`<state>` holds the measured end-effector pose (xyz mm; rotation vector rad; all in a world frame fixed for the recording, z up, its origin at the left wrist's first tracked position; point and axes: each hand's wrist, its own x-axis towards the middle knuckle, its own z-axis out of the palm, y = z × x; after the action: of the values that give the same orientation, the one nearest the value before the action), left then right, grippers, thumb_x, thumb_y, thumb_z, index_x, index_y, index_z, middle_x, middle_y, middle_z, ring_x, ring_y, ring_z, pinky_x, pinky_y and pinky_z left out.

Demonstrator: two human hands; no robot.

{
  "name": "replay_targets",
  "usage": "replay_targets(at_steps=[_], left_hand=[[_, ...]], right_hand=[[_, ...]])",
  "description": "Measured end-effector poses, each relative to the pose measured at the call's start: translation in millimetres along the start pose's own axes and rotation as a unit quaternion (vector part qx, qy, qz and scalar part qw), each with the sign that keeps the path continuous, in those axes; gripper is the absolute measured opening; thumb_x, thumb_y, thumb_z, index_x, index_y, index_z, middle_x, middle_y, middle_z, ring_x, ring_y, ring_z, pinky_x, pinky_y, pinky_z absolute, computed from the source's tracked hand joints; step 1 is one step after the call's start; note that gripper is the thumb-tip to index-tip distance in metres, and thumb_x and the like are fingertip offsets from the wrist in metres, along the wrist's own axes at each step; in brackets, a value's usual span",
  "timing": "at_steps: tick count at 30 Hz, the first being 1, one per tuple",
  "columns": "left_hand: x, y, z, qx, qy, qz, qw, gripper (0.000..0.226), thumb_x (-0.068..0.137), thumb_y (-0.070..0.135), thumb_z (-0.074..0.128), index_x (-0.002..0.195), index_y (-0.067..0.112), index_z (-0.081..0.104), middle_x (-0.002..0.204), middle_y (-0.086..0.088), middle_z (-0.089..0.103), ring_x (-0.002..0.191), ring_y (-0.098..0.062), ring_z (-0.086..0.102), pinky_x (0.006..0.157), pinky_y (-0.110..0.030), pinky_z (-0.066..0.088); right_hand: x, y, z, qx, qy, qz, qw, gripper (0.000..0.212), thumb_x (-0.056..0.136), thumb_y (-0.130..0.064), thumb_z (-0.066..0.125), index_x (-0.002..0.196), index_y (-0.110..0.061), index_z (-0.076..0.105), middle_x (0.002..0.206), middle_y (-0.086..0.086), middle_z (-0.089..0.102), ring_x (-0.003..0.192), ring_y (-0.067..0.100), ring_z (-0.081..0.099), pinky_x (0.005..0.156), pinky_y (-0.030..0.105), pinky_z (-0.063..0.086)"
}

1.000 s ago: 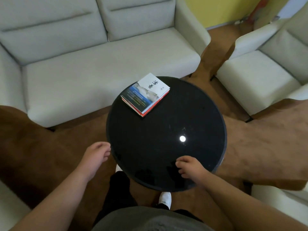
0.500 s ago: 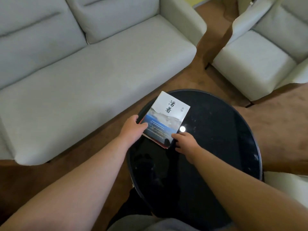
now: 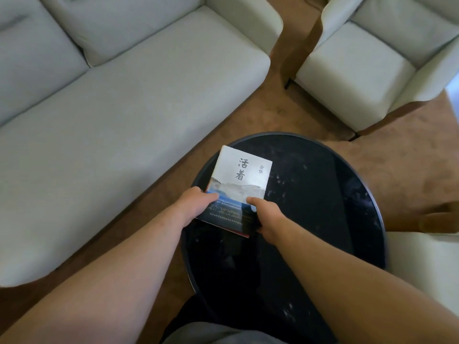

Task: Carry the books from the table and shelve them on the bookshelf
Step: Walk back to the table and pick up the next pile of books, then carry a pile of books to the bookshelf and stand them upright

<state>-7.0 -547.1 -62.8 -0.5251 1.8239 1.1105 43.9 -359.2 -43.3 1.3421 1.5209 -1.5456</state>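
Observation:
A small stack of books [image 3: 239, 180], topped by a white and blue cover with black characters, sits at the left part of the round black table [image 3: 323, 207]. A red-edged book shows under the top one. My left hand [image 3: 196, 204] grips the stack's near left corner, thumb on the cover. My right hand [image 3: 267, 214] grips the near right corner, thumb on top and fingers under the edge. No bookshelf is in view.
A long pale sofa [image 3: 111, 108] fills the left and far side. A pale armchair [image 3: 372, 60] stands at the far right, another pale seat [image 3: 427, 264] at the near right. Brown carpet [image 3: 285, 110] runs between them.
Both hands reached from the table's near edge to the books and closed on the near corners. The view moved closer and the stack now lies straighter toward me.

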Motion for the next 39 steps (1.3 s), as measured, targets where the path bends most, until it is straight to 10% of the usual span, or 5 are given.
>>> replay_targets(at_steps=[13,22,39], left_hand=[[-25.1,-42.2,31.5,-0.127,-0.020,-0.065,0.990,0.083,0.071,0.070,0.070,0.130,0.018,0.042,0.120,-0.011,0.065,0.108,-0.028,0.065,0.098,-0.048,0.051],[-78.8,-53.1,61.9,-0.207,-0.080,-0.018,0.975,0.035,0.094,0.028,0.067,0.124,0.017,0.051,0.118,-0.017,0.069,0.104,-0.035,0.070,0.089,-0.047,0.056],[-209.5,-77.3,329.7,-0.022,-0.146,0.068,0.987,0.028,0.099,0.016,0.057,0.124,0.005,0.054,0.113,-0.021,0.072,0.100,-0.038,0.070,0.098,-0.056,0.052]], right_hand=[[-17.1,49.2,-16.4,0.130,-0.108,0.058,0.984,0.032,0.101,-0.032,0.060,0.125,-0.010,0.064,0.100,0.015,0.080,0.083,0.032,0.079,0.068,0.040,0.063],[-45.7,94.9,-63.7,0.146,-0.119,-0.036,0.981,0.034,0.096,-0.018,0.068,0.127,-0.011,0.056,0.116,0.019,0.073,0.096,0.035,0.076,0.081,0.048,0.063],[-125.6,324.8,-281.2,0.308,0.010,-0.141,0.941,0.054,0.079,-0.038,0.075,0.125,-0.013,0.060,0.111,0.009,0.078,0.099,0.030,0.077,0.094,0.053,0.059]])
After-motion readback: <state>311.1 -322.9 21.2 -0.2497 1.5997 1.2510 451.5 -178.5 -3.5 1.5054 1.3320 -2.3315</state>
